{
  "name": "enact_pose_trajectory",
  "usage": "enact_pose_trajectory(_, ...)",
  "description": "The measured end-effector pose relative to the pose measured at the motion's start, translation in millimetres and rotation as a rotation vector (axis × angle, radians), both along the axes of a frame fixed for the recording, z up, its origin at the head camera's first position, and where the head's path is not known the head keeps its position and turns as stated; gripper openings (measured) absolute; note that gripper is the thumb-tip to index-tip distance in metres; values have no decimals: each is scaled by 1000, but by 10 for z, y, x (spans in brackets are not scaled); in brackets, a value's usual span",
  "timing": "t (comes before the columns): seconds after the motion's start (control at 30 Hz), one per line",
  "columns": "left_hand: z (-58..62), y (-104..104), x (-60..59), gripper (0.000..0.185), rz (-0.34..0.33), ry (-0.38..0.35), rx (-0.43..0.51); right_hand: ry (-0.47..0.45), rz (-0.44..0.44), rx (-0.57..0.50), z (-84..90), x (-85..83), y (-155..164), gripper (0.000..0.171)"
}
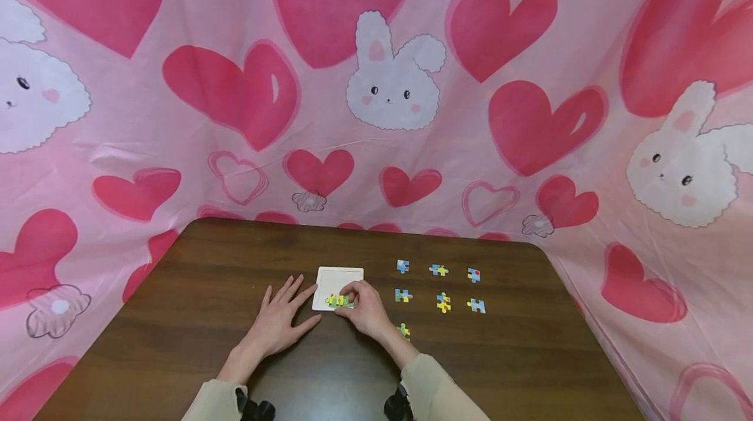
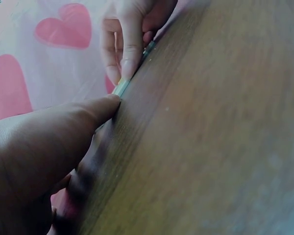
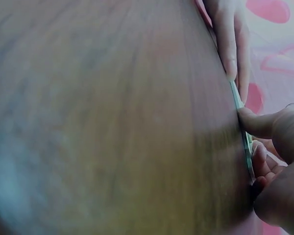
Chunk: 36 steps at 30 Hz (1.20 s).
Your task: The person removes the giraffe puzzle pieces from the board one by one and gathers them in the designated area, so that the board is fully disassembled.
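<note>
A small white square puzzle tray (image 1: 338, 280) lies on the table, with yellow-green jigsaw pieces (image 1: 335, 301) along its near edge. My left hand (image 1: 276, 323) is spread flat beside it, thumb and index finger at its left side. Over the tray's near right corner, my right hand (image 1: 369, 311) has curled fingers and thumb at a puzzle piece, mostly hidden by the fingers. Both wrist views show the tray edge-on: a thin pale strip (image 2: 121, 88) by the left thumb, and the tray edge (image 3: 236, 95) between the hands.
On the dark wooden table (image 1: 506, 355), several loose jigsaw pieces lie in rows right of the tray, among them a blue one (image 1: 402, 267) and a yellow one (image 1: 444, 303). Another piece (image 1: 403, 329) sits by my right forearm. A pink heart-patterned cloth (image 1: 329, 101) hangs around the table.
</note>
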<state>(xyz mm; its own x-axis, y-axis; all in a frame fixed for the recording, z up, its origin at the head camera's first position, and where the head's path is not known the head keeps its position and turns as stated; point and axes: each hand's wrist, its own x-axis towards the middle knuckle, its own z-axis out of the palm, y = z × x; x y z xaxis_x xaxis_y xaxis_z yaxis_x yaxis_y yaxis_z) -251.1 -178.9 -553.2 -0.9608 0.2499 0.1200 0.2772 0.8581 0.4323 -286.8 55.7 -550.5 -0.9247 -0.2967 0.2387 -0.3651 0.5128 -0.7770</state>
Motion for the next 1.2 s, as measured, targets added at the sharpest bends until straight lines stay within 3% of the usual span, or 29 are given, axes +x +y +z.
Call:
enact_pose_trajectory(0.33,26,9,-5,73,-2,19,0,13,11,-10,-13,19,8,23)
enact_pose_trajectory(0.73,14,1,6,72,-2,10,-2,-48,4,-39,14,26,10,25)
enact_pose_trajectory(0.97,10,7,10,74,0,-5,0,-91,33,-138,44,9,85,24)
enact_pose_trajectory(1.2,15,11,8,74,7,-6,-3,-110,106,-116,174,18,268,23)
